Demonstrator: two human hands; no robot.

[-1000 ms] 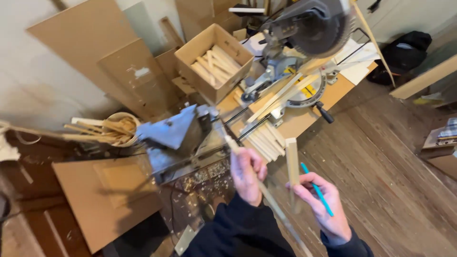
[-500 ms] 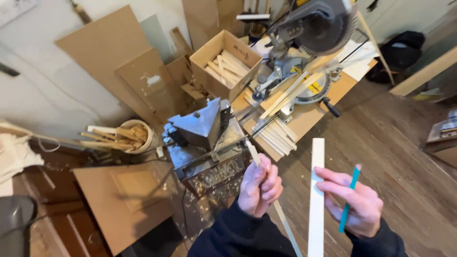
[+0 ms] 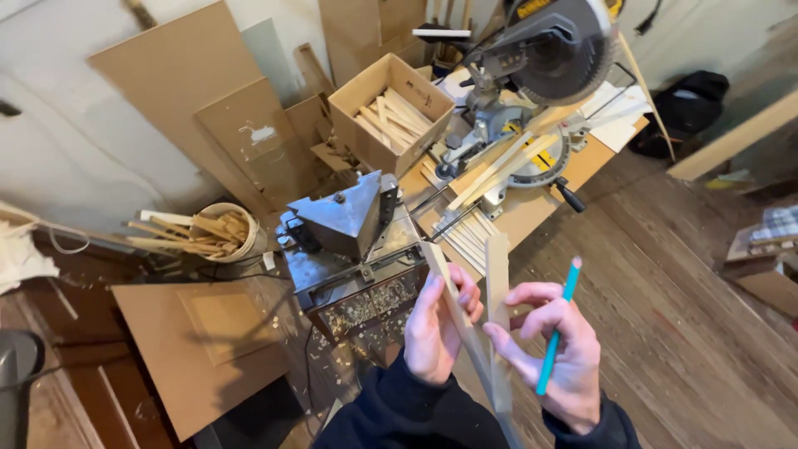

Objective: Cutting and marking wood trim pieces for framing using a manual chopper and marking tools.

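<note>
We see our left hand (image 3: 436, 328) raised, curled around 1 wood strip (image 3: 449, 291); our right hand (image 3: 557, 349) pinches another wood strip (image 3: 497, 308) and a teal pencil (image 3: 557, 328). Both strips' lower ends hide behind our sleeves.

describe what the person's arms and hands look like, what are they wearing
Both hands, the left hand and the right hand, are bare: no gloves, and no rings or watch visible. Dark navy long sleeves reach the wrists, with plain soft cuffs and no markings.
</note>
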